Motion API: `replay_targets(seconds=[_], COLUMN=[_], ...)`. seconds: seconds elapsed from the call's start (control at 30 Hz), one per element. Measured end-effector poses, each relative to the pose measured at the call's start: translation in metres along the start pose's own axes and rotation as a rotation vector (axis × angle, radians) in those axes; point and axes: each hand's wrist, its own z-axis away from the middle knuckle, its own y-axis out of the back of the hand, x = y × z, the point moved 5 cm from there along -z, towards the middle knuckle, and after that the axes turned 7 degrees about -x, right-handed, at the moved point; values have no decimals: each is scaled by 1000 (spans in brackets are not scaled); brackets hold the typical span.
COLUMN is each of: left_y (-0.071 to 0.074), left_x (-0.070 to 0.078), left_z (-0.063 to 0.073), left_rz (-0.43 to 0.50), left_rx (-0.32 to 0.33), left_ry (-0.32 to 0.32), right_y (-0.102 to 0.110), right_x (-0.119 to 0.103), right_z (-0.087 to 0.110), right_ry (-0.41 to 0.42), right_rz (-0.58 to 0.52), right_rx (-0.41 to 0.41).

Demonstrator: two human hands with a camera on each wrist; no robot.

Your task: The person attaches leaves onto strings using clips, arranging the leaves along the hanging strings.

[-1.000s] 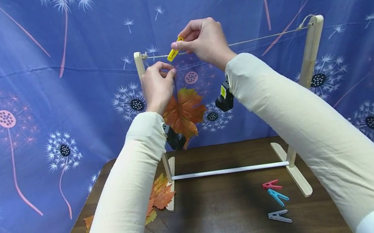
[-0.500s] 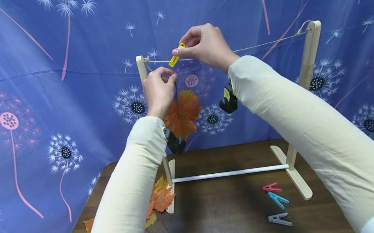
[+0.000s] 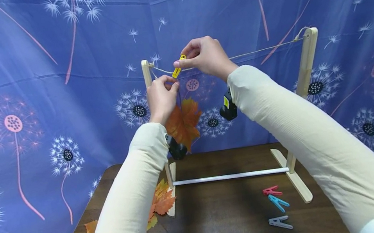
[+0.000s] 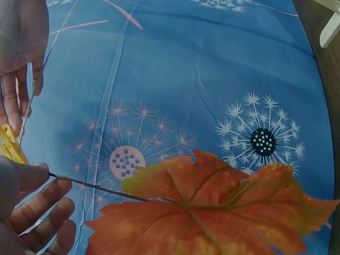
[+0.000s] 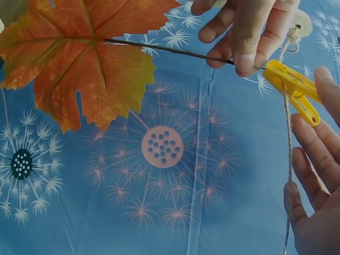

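Note:
In the head view my left hand (image 3: 162, 100) pinches the thin dark stem of an orange maple leaf (image 3: 185, 122), which hangs below the fingers. My right hand (image 3: 209, 56) holds a yellow clothespin (image 3: 178, 67) between thumb and fingers. Seen from the right wrist, the clothespin (image 5: 289, 87) lies across the twine (image 5: 289, 154), its nose against the tip of the stem (image 5: 175, 51), right by the left fingertips. Whether the stem sits between the clothespin's jaws I cannot tell. The twine (image 3: 260, 50) dips where the clothespin meets it.
The twine runs between a left wooden post (image 3: 146, 72) and a right wooden post (image 3: 307, 63), joined low by a white rod (image 3: 230, 176). Red (image 3: 272, 190), blue (image 3: 278, 203) and grey clothespins (image 3: 280, 222) lie at right on the brown table (image 3: 221, 214). More leaves (image 3: 162, 200) lie at left.
The clothespin has come down to the left fingertips and the stem's tip. The twine, nearly straight before, now sags at that spot. Both hands keep their holds as the head view tilts slightly up.

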Motion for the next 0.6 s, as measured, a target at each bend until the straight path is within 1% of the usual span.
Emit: replay_targets(seconds=[0.27, 0.47, 0.53, 0.6], left_y=[-3, -3, -3, -5], left_x=[-2, -2, -3, -3], left_z=[4, 6, 6, 7], left_rz=[5, 26, 26, 20], left_rx=[2, 13, 2, -22], left_ry=[-3, -8, -10, -14], right_y=[-6, -5, -5, -5], right_x=[4, 3, 2, 2], right_z=[4, 5, 6, 6], right_ry=[-20, -17, -19, -23], right_rz=[14, 11, 10, 11], right_rx=[-38, -40, -42, -45])
